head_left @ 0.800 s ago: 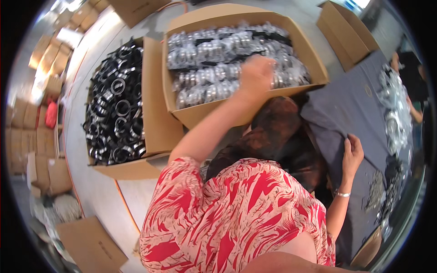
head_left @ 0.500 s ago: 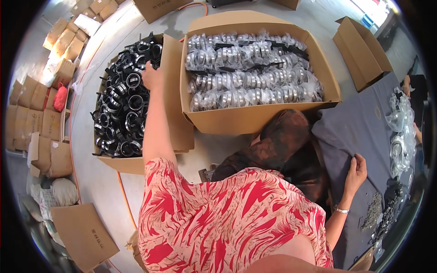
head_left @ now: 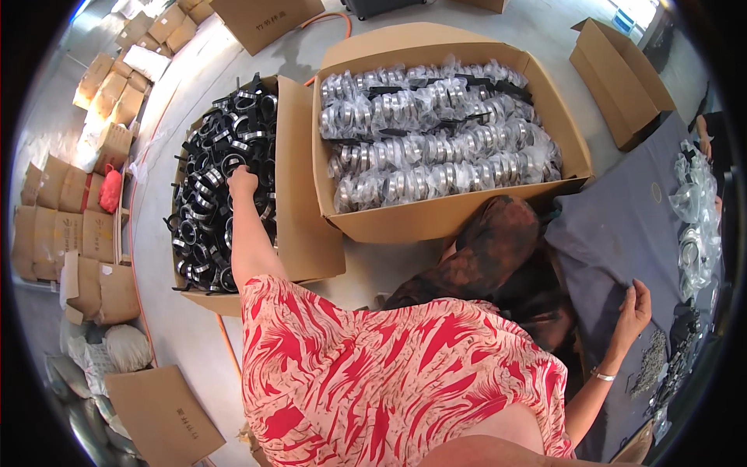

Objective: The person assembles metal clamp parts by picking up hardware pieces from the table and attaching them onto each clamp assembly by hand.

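Plainly, from the head camera looking down, my left hand [head_left: 243, 183] reaches into a jumble of black-and-silver rings [head_left: 204, 194] heaped in a cardboard box [head_left: 210, 300]. Its fingertips are at one ring near the top; my own hand hides the grip, so I cannot tell how far open the fingers are or whether they have hold of it. With black tabs poking out everywhere, I judge that pinching a single rim and lifting straight up would snag least.

Just right of those fingers stands a tall cardboard flap [head_left: 299, 171], an obstacle between them and a bigger box [head_left: 436, 226] with rows of plastic-wrapped rings [head_left: 440, 148].

Far to their right, my right hand [head_left: 634, 315] is at a grey cloth [head_left: 599, 233], fingers loosely bent; I see no part in them but cannot tell whether they pinch the cloth. Right of these fingers lie small metal bits [head_left: 650, 359], black parts [head_left: 683, 338] and clear bags [head_left: 692, 241].
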Demonstrator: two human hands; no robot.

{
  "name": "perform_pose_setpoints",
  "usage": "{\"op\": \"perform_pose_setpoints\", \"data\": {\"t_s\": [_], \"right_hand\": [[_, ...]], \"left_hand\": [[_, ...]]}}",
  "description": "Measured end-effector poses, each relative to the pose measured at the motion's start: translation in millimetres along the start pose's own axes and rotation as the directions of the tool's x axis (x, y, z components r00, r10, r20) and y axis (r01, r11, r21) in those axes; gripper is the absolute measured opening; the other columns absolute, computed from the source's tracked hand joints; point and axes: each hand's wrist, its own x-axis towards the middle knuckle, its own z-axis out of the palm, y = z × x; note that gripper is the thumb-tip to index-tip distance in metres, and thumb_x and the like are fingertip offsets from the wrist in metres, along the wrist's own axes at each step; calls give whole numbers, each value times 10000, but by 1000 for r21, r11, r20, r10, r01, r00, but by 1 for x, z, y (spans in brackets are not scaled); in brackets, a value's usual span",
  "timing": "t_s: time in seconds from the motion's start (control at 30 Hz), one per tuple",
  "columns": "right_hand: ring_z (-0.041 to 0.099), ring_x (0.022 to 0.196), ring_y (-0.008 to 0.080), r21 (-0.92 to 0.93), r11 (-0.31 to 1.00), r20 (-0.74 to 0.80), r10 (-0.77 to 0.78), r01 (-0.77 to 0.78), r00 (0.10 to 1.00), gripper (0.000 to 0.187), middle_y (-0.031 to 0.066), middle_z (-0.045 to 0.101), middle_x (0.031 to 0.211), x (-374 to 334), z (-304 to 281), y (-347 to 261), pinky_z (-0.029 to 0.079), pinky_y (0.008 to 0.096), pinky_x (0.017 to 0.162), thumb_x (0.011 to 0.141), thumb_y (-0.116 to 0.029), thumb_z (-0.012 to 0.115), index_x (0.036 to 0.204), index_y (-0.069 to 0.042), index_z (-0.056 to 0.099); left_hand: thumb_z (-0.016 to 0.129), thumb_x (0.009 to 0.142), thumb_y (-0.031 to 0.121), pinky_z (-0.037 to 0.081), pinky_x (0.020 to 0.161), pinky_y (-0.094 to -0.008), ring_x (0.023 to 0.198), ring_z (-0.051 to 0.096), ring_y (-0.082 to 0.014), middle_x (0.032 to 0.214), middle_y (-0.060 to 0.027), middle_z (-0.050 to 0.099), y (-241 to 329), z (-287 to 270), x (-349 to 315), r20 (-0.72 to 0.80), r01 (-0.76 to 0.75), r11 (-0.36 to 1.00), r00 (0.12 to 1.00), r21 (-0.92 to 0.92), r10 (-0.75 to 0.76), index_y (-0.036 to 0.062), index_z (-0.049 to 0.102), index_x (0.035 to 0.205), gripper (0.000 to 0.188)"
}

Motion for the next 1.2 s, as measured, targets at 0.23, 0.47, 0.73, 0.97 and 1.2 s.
{"op": "perform_pose_setpoints", "data": {"t_s": [0.23,0.47,0.73,0.97,1.2], "right_hand": [[373,573,11,107,993,25,-53,50,998,193,-23,542,807,17,10,-21,300,153,490,863,-92,546,1026,8,572],[518,678,102,15,959,88,-284,284,955,142,32,567,819,-1,51,-114,426,230,605,809,-15,544,937,1,602],[541,699,329,-4,792,369,-566,610,738,255,119,521,801,-6,74,-123,450,400,589,726,-209,649,874,-38,531],[477,571,294,26,979,4,-200,200,980,284,154,445,614,-18,2,-38,383,374,543,739,-118,644,687,22,402],[595,732,235,6,1000,53,-3,2,999,179,147,616,771,-28,-44,-2,459,338,662,759,-140,616,881,-11,599]], "left_hand": [[549,760,214,465,650,-427,783,581,-329,809,-83,639,-25,-54,-25,-679,-60,998,732,11,52,145,644,754,118],[642,715,-13,385,576,-170,631,498,-31,675,32,561,127,-152,-133,-392,-600,323,758,-732,521,12,613,777,72],[650,659,-14,397,589,-199,630,476,-54,726,2,577,339,-120,-369,-189,-435,-176,-14,-883,982,19,601,766,122],[579,798,30,468,550,-214,681,555,-101,839,-67,567,391,-75,-512,-177,-111,-181,-45,-977,983,50,454,1213,433],[558,820,38,388,420,-180,541,433,-34,674,19,477,400,-37,-588,5,-38,-9,-361,-999,932,14,432,1244,443]]}}
